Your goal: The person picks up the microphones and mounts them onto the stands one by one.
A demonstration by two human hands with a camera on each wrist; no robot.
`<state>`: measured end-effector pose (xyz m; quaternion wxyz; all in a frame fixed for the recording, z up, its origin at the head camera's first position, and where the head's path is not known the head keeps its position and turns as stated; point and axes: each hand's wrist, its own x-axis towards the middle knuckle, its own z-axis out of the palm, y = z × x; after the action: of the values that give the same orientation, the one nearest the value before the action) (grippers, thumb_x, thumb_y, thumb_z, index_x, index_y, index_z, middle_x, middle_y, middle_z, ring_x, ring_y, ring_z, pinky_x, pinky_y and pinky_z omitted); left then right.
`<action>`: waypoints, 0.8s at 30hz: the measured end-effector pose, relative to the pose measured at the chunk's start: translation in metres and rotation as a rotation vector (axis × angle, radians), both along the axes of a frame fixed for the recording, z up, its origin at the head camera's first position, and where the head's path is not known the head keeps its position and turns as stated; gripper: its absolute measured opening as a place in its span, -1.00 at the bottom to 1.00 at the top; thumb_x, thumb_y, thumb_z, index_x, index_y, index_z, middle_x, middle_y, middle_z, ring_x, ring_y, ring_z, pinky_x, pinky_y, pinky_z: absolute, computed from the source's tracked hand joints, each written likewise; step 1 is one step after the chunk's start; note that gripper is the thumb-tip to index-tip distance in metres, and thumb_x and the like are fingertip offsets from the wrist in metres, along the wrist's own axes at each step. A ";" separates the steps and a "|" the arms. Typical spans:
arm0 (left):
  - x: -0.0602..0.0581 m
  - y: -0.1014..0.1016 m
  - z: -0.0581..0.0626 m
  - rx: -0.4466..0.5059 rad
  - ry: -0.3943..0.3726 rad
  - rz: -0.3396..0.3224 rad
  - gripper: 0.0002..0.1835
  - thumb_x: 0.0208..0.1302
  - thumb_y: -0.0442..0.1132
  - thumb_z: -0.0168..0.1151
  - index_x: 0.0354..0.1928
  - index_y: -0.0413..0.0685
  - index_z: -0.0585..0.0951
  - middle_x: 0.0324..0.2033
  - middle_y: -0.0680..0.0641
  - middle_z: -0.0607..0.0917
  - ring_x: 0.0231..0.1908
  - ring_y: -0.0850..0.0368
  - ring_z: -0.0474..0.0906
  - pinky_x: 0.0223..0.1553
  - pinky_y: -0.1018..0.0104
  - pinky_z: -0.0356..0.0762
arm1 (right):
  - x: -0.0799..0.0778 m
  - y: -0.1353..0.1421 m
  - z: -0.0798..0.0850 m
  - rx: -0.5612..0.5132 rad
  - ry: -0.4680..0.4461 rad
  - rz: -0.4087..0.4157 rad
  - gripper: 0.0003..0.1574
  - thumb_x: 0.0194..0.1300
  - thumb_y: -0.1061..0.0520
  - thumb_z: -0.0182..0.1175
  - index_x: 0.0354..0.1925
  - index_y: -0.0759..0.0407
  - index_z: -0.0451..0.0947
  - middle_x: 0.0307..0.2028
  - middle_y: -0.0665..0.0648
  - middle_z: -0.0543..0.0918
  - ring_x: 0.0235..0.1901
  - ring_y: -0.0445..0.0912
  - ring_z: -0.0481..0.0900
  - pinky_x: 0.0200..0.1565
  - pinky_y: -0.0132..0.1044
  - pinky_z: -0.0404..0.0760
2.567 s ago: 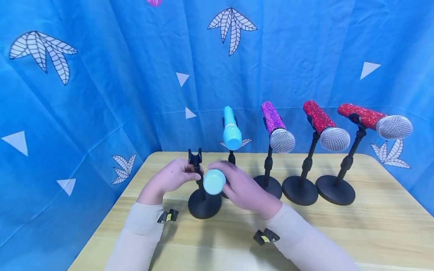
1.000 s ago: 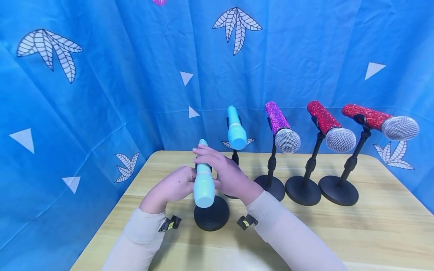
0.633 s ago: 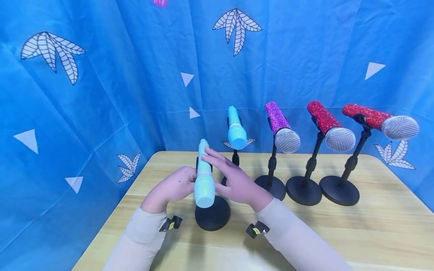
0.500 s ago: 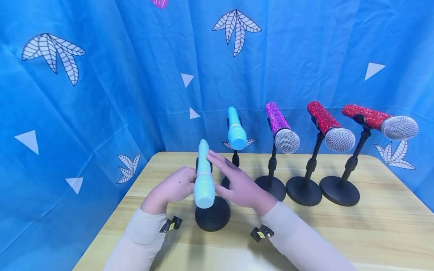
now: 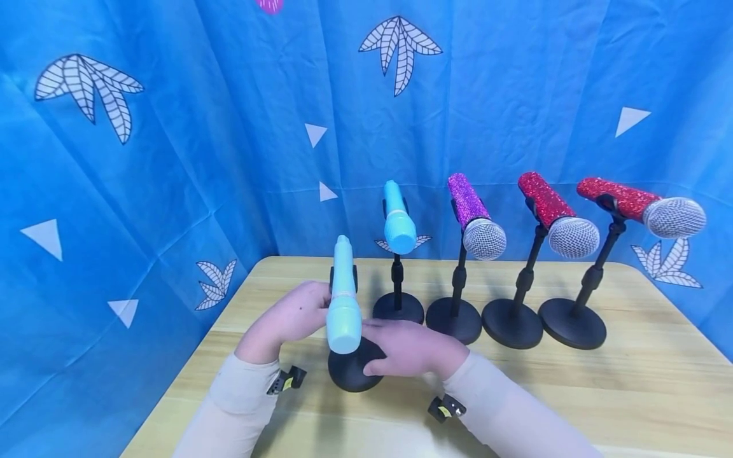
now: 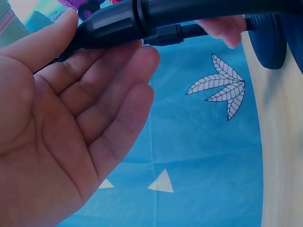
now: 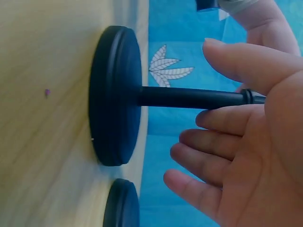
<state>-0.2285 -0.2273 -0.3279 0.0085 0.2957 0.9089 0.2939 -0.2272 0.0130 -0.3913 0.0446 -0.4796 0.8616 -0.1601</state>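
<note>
A mint-green microphone (image 5: 343, 312) lies tilted in the clip of the nearest black microphone stand (image 5: 348, 375), its head toward me. My left hand (image 5: 291, 312) holds the upper part of this stand, just below the clip; in the left wrist view, the thumb and fingers lie on both sides of the stand's black upper section (image 6: 113, 28). My right hand (image 5: 409, 348) is low beside the same stand, above its round base. In the right wrist view its fingers and thumb are spread apart near the thin pole (image 7: 189, 97), not closed round it; whether a fingertip touches is unclear.
Behind and to the right stand a light-blue microphone (image 5: 399, 219), a purple glitter microphone (image 5: 466, 197) and two red glitter microphones (image 5: 544, 194), each on a black stand. The wooden table (image 5: 641, 394) meets a blue patterned curtain (image 5: 229, 127) at its back and left.
The mint-green microphone has gone from my right hand into the stand's clip. My right hand has let go and moved down toward the base. The left hand still holds the stand.
</note>
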 end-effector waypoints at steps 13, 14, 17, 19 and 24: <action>-0.005 -0.002 -0.006 0.067 -0.118 -0.108 -0.81 0.42 -0.23 0.28 0.00 0.02 0.73 -0.25 0.15 0.73 -0.25 0.16 0.57 -0.15 0.22 0.56 | 0.004 -0.004 -0.014 0.207 -0.017 -0.046 -0.10 0.34 -0.25 0.28 0.47 0.11 0.34 0.48 0.03 0.28 0.43 -0.10 0.27 0.35 -0.25 0.32; -0.005 -0.002 -0.006 0.067 -0.116 -0.110 -0.82 0.43 -0.22 0.27 -0.01 0.02 0.73 -0.25 0.15 0.73 -0.26 0.16 0.58 -0.15 0.22 0.57 | 0.004 -0.004 -0.014 0.212 -0.014 -0.048 -0.12 0.34 -0.25 0.28 0.46 0.12 0.35 0.48 0.03 0.28 0.43 -0.10 0.28 0.35 -0.25 0.32; -0.007 -0.003 -0.007 0.052 -0.084 -0.096 -0.89 0.43 -0.21 0.26 -0.14 0.03 0.75 -0.37 0.15 0.70 -0.36 0.18 0.55 -0.22 0.25 0.56 | 0.005 -0.004 -0.015 0.219 0.005 -0.051 -0.14 0.35 -0.24 0.28 0.45 0.13 0.37 0.48 0.04 0.29 0.42 -0.10 0.29 0.34 -0.25 0.32; -0.008 -0.003 -0.008 0.047 -0.065 -0.082 -0.91 0.41 -0.23 0.28 -0.25 0.03 0.74 -0.45 0.16 0.65 -0.42 0.20 0.52 -0.29 0.26 0.54 | 0.006 -0.005 -0.016 0.221 0.025 -0.053 -0.14 0.34 -0.23 0.28 0.44 0.14 0.39 0.47 0.06 0.30 0.41 -0.10 0.30 0.34 -0.26 0.33; -0.011 0.000 -0.011 0.050 -0.017 -0.041 -0.91 0.34 -0.27 0.34 -0.36 0.04 0.67 -0.53 0.15 0.59 -0.47 0.19 0.48 -0.35 0.25 0.51 | 0.009 -0.008 -0.018 0.220 0.089 -0.059 -0.14 0.31 -0.22 0.30 0.40 0.19 0.42 0.44 0.11 0.35 0.39 -0.09 0.35 0.31 -0.28 0.37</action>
<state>-0.2397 -0.2272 -0.3390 0.0149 0.3121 0.8948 0.3188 -0.2183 0.0048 -0.4089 0.0538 -0.4529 0.8888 -0.0445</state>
